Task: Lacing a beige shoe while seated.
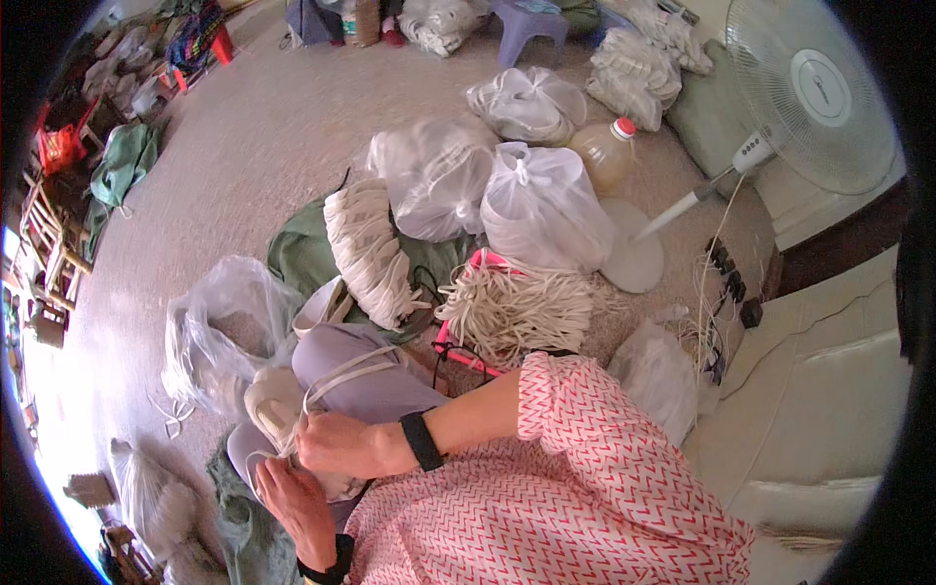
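Observation:
A cream-white shoe upper (276, 402) lies across my lap, over the grey-purple trousers. My right hand (341, 445), with a black band at the wrist, is closed at its near end, pinching a white lace (353, 373) that loops up over my knee. Just below it, my left hand (292, 499) has its fingers bent and pressed on the upper by the lace holes; its fingertips are partly hidden. Beyond my knees, a pink basket (485, 259) holds a heap of white laces (522, 310). Left of it a stack of similar white uppers (366, 252) rests on green cloth.
Tied white plastic bags (531, 210) stand beyond the basket, near a jug with a red cap (603, 156). A standing fan (814, 93) is at right, with cords and a power strip (726, 273). An opened clear bag (229, 317) lies left of my knees.

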Tool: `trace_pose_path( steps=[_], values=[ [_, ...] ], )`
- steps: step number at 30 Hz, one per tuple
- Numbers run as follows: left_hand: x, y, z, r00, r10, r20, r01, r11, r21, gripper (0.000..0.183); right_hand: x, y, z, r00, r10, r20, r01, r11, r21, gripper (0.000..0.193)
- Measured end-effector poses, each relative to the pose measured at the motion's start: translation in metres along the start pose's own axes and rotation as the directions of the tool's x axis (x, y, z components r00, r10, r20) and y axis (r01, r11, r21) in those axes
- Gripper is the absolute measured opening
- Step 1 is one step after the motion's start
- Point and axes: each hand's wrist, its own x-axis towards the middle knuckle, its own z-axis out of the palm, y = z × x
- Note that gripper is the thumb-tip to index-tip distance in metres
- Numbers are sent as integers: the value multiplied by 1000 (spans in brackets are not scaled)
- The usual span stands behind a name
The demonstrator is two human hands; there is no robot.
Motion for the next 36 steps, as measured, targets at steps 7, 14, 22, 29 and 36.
trace_pose_path(
  steps=[7, 14, 22, 29, 36],
  values=[
    [-7, -17, 4, 1000, -7, -29, 7, 1000, 21, 28, 4, -5, 13, 999, -34, 2, 34, 997, -69, 20],
    [-3, -15, -3, 997, -56, 45, 64, 980, -191, 28, -2, 3, -1, 987, -91, -132, 77, 992, -105, 30],
    [-9, -14, -1, 993, -118, -8, 114, 975, -188, 31, 5, -6, 9, 987, 84, -135, -14, 892, 452, 27],
    [-14, -14, -5, 985, -168, -51, 153, 965, -213, 19, 21, -23, 29, 999, 46, -3, -43, 946, 320, 29],
    [-4, -3, 1, 991, -90, -102, 71, 982, -172, 8, 6, -14, 11, 994, 87, -64, -67, 962, 265, 25]
  ],
)
